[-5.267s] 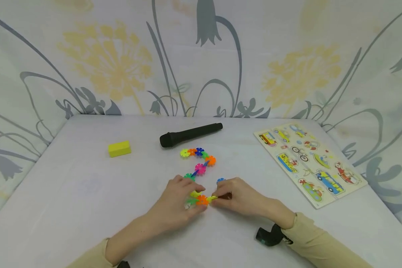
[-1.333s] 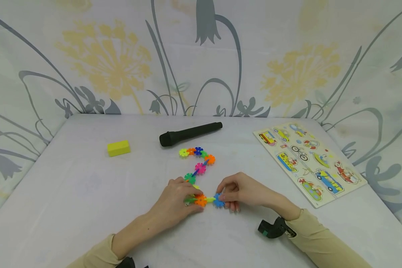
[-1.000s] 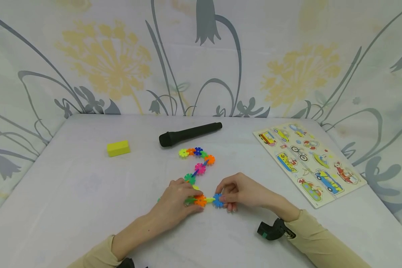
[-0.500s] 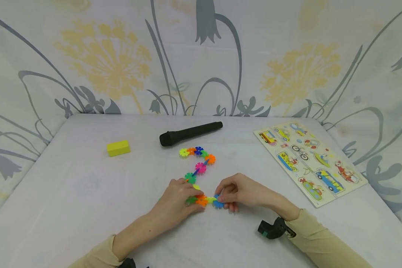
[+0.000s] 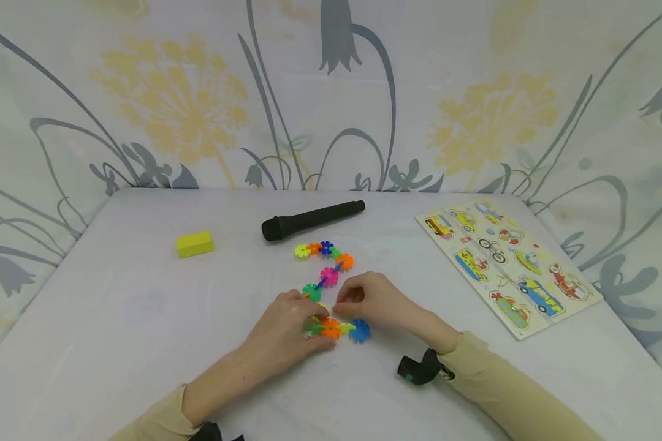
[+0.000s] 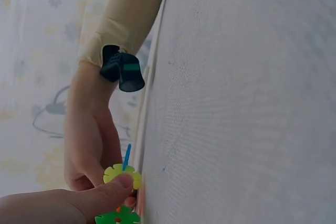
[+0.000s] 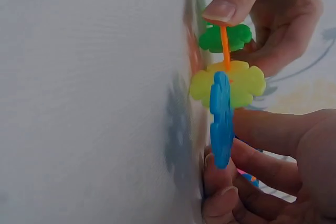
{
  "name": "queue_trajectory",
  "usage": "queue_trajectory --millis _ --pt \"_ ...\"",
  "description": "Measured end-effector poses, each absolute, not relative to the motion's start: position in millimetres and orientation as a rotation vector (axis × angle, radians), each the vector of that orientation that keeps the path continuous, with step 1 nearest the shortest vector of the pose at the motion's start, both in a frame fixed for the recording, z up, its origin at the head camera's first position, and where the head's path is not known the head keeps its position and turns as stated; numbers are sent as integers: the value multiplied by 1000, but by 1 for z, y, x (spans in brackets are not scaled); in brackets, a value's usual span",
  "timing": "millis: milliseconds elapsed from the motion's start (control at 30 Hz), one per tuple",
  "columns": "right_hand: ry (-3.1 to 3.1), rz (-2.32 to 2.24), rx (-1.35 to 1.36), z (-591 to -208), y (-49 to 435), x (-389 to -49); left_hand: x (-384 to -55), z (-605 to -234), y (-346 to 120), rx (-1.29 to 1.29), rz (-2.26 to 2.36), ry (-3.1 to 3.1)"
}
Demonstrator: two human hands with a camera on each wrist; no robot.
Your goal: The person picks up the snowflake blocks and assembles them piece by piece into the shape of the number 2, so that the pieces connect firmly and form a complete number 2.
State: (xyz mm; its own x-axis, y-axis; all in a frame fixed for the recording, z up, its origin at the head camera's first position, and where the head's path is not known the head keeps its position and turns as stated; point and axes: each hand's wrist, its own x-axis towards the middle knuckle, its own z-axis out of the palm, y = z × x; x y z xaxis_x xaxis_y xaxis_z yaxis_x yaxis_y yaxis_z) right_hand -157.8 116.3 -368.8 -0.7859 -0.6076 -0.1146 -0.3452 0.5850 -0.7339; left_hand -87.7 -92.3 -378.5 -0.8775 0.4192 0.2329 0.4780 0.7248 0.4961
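A winding chain of colourful flower-shaped interlocking discs lies mid-table, with a pink disc (image 5: 329,277) and a green disc (image 5: 311,293) in its middle. My left hand (image 5: 287,321) grips its near end, thumb on the orange disc (image 5: 331,329). Beyond that, a yellow disc (image 7: 228,83) links to a blue disc (image 7: 222,121), which stands on edge in the right wrist view. My right hand (image 5: 377,301) hovers just behind the blue disc, fingers loosely curled, with nothing seen between thumb and fingers. The left palm hides some of the chain.
A black microphone (image 5: 312,220) lies behind the chain. A yellow block (image 5: 195,244) sits at the left, and a vehicle picture puzzle board (image 5: 510,266) at the right. Each sleeve has a black wrist camera; the right one (image 5: 419,369) shows near the table.
Seconds ago the blue disc lay apart; it now sits on the yellow disc at the chain's end. My right hand has let go of it and shifted left and back. My left hand stays.
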Motion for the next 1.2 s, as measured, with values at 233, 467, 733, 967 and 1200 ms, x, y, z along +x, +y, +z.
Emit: queue_trajectory --millis 233,467,733,967,1200 --pt "2545 -937 -853 -369 95 -161 -88 -379 -94 -755 -883 -2769" --pt "2555 -898 -751 -365 96 -163 -89 -380 -93 -776 -896 -2761" --pt "2573 -893 -602 -364 130 -164 -88 -380 -93 -743 -884 -2803" --pt "2580 -931 -646 -365 169 -160 -88 -378 -92 -726 -853 -2835" --pt "2610 -919 -645 -368 174 -151 -87 -377 -91 -732 -879 -2850"
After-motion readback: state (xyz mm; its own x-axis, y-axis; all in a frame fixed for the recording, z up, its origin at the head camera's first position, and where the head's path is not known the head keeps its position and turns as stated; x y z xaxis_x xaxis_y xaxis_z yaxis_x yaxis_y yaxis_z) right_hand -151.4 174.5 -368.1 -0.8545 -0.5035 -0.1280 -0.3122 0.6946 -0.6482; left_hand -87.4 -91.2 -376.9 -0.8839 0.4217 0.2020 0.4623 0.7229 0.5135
